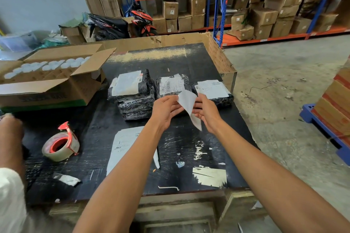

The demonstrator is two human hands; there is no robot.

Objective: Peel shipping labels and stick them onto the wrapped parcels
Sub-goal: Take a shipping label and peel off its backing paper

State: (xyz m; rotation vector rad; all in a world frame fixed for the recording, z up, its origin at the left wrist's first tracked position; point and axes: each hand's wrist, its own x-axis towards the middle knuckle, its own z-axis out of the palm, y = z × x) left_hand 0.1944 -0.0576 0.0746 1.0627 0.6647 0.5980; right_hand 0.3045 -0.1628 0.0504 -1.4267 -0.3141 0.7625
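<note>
Three parcels (171, 89) on black table (189, 58)

held label (186, 101): white sheet, blank side shown, held tilted above the table just in front of the parcels; a narrow strip is seen hanging below it
label sheets (124, 145): white printed paper, laid flat on the black table, partly hidden by a forearm
left parcels (132, 89): black-wrapped, stacked, the top one labelled in white
middle parcel (173, 85): black-wrapped, a wrinkled white label stuck on top
right parcel (214, 91): black-wrapped, flat, covered by a white printed label
</note>
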